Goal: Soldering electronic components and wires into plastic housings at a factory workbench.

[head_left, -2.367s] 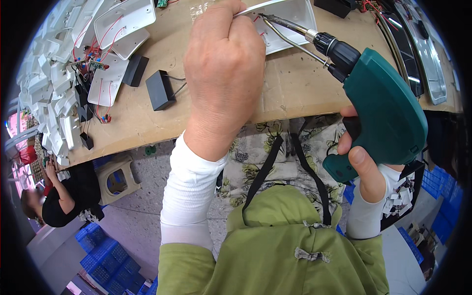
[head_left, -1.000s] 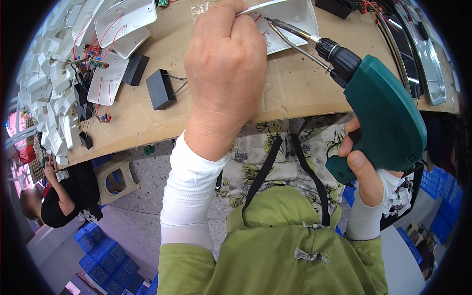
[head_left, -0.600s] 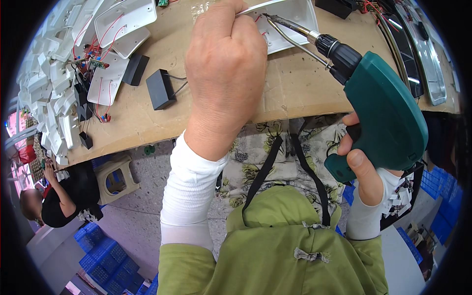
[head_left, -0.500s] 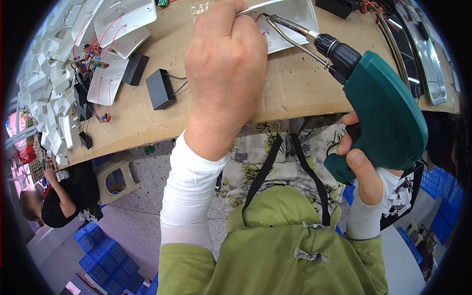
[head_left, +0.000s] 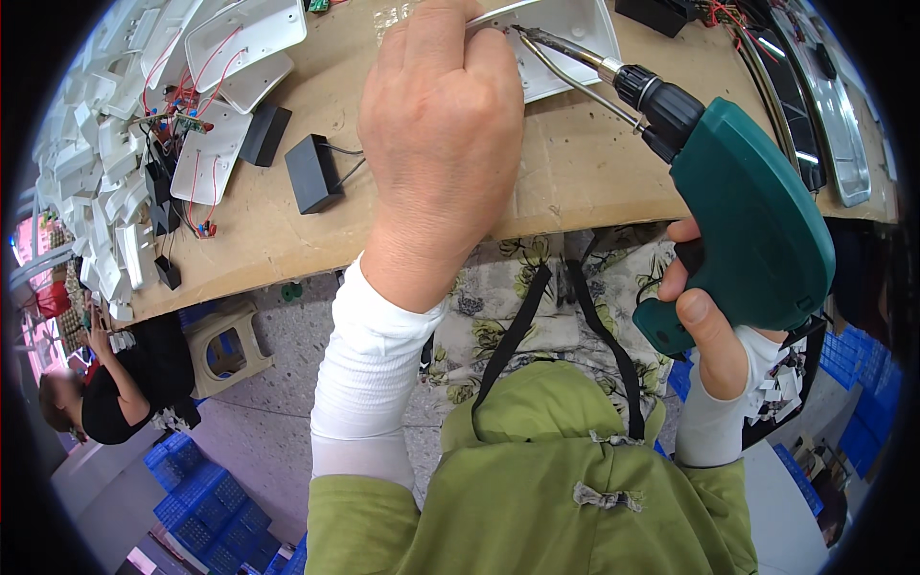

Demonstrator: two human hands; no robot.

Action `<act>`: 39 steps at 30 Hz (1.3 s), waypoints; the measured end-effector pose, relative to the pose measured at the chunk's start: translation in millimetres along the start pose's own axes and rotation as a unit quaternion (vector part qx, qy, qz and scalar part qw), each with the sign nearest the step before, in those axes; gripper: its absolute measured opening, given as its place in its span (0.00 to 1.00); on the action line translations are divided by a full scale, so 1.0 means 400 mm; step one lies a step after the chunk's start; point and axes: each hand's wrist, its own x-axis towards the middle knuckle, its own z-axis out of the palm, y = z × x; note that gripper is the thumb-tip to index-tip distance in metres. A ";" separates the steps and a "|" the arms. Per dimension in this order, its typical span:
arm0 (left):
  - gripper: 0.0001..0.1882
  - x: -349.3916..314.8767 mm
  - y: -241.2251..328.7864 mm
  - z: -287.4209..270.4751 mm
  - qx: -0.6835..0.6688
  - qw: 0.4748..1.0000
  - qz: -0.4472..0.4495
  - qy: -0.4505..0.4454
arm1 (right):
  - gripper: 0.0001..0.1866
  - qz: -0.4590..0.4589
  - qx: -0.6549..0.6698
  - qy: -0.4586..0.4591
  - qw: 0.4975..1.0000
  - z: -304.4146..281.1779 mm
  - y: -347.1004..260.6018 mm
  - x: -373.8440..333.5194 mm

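Observation:
My right hand [head_left: 709, 331] is wrapped round the handle of a green pistol-shaped soldering gun [head_left: 757, 220]. Its dark tip and a thin metal feed tube meet inside a white plastic housing [head_left: 572, 79] at the top of the view. A bit of red wire shows by the tip. My left hand [head_left: 441, 144], closed, grips the housing's left edge; its fingertips are hidden behind the knuckles. Left of that wrist lies a black box [head_left: 312, 173] with two dark leads.
White housings with red wires [head_left: 213, 144] and small circuit boards lie at the table's left, beside a heap of white parts [head_left: 91, 182]. Clear-and-black panels [head_left: 834, 115] lie at the right. A person in black [head_left: 134, 379] works at the far left, near a beige stool [head_left: 230, 350].
My left hand has shifted very slightly, its knuckles turning a little. The soldering gun and housing stay nearly where they were.

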 end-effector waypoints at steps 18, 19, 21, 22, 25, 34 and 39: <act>0.01 -0.009 -0.007 -0.004 0.023 1.000 0.012 0.000 | 0.20 0.000 -0.013 -0.009 1.000 0.000 -0.002 0.007; 0.01 -0.005 -0.004 -0.003 0.023 1.000 0.012 0.000 | 0.20 0.000 -0.013 -0.009 1.000 -0.001 -0.001 0.007; 0.01 0.005 0.004 0.002 0.007 1.000 0.001 0.001 | 0.20 -0.009 -0.007 -0.008 1.000 -0.003 0.000 0.008; 0.01 0.005 0.004 0.003 0.008 1.000 0.001 0.001 | 0.20 -0.009 -0.007 -0.008 1.000 -0.003 0.000 0.007; 0.01 0.004 0.003 0.003 -0.001 1.000 -0.001 0.004 | 0.20 -0.003 -0.006 -0.012 1.000 -0.003 0.000 0.007; 0.02 0.002 0.004 0.002 0.012 1.000 0.006 0.004 | 0.19 -0.014 -0.030 -0.015 0.999 -0.005 0.001 0.010; 0.01 -0.005 0.005 -0.004 0.021 1.000 -0.014 -0.011 | 0.19 0.008 -0.037 0.001 0.999 -0.005 -0.003 0.005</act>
